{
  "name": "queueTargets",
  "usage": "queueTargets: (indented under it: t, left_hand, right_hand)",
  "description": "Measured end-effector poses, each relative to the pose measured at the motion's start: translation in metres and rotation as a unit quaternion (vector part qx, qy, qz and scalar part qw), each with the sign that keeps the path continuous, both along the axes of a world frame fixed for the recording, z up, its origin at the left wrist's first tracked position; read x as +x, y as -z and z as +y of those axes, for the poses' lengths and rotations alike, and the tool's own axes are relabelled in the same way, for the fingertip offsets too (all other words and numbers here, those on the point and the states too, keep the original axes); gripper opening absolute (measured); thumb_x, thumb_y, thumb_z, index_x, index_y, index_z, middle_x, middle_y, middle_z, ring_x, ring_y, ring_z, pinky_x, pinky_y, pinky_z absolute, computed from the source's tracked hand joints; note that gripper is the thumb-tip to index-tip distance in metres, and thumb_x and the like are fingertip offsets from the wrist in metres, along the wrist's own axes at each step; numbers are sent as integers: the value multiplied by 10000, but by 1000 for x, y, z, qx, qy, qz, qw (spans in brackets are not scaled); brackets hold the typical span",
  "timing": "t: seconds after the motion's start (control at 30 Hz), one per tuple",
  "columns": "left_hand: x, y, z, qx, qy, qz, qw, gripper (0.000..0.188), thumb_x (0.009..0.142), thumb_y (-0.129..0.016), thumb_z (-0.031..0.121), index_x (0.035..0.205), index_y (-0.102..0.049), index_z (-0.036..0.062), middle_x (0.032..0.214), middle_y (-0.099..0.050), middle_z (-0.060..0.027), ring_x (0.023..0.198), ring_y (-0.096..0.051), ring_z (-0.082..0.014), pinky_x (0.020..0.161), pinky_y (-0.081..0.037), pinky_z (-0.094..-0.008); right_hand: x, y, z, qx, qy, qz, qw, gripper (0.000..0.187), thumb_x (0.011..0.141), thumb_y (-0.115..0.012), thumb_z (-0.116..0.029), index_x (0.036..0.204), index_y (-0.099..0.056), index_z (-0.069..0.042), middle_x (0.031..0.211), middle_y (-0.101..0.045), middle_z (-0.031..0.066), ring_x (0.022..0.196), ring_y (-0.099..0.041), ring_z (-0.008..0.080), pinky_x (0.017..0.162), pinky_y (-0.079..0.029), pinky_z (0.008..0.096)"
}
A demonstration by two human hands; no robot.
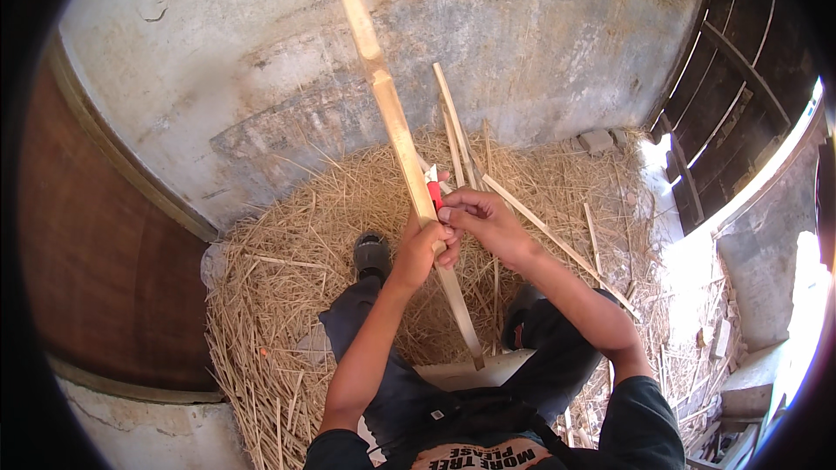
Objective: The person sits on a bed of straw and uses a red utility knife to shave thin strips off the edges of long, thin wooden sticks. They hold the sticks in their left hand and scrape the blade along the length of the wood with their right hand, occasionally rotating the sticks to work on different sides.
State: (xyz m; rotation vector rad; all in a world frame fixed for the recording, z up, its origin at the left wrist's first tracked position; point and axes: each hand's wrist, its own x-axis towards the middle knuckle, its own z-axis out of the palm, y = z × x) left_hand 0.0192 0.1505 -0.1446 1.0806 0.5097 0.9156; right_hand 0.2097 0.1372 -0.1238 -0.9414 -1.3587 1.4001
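A long, pale split-bamboo strip (pixel 396 126) slants up from between my knees to the top of the view, in front of the wall. My left hand (pixel 420 252) is wrapped round its lower part. Just right of the strip, my right hand (pixel 481 219) grips a red utility knife (pixel 434 194), whose pale blade points upward beside the bamboo. Both hands are close together, with fingers near touching. Whether the blade meets the bamboo cannot be made out; part of the knife's handle is hidden by my fingers.
Straw and bamboo shavings (pixel 296 296) cover the floor around my feet. Several cut strips (pixel 452 135) lean on the wall (pixel 261 43), and one long strip (pixel 557 239) lies to the right. A brown door panel (pixel 113 244) stands left; dark wooden boards (pixel 723 78) stand right.
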Motion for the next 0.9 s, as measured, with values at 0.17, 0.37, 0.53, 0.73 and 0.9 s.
queueTargets:
  t: [0.17, 0.37, 0.53, 0.73, 0.9]
  left_hand:
    - [21, 1, 2, 151, -111, 50, 981, 805, 928, -490, 18, 1710, -322, 106, 1143, -637, -129, 837, -678, -224, 791, -610, -369]
    - [4, -28, 20, 140, -121, 68, 980, 731, 937, -452, -20, 1660, -376, 60, 1113, -614, -122, 771, -678, -195, 702, -651, -350]
    - [-13, -63, 64, 284, -203, 202, 915, 576, 1039, -420, -54, 1575, -557, 105, 878, -596, -35, 615, -546, -137, 560, -523, -329]
    - [-55, -108, 97, 454, -346, 421, 705, 559, 996, -482, -91, 1440, -702, 166, 857, -640, -80, 674, -608, -226, 616, -495, -413]
    - [-90, -109, 61, 569, -379, 495, 536, 540, 862, -573, -87, 1325, -736, 138, 916, -645, -146, 768, -652, -396, 693, -502, -507]
  right_hand:
    - [-5, 15, 13, 89, 217, 22, 972, 249, 1153, -596, -236, 1199, -652, 2, 1137, -756, 102, 1097, -726, 163, 979, -577, 375]
    - [30, -31, 21, 91, 306, 186, 929, 241, 1159, -501, -212, 1308, -538, -26, 1035, -668, 95, 1015, -664, 191, 977, -547, 391]
    - [71, -26, 28, 130, 299, 218, 920, 246, 1116, -507, -175, 1333, -532, -61, 950, -586, 46, 864, -566, 157, 833, -495, 333]
    - [79, -52, 5, 217, 407, -14, 887, 198, 1077, -610, -140, 1264, -585, -79, 926, -524, -12, 833, -474, 76, 752, -405, 263]
    - [82, -71, -15, 303, 407, -149, 849, 303, 994, -713, -33, 1295, -705, -57, 969, -517, -30, 715, -383, 35, 615, -323, 225]
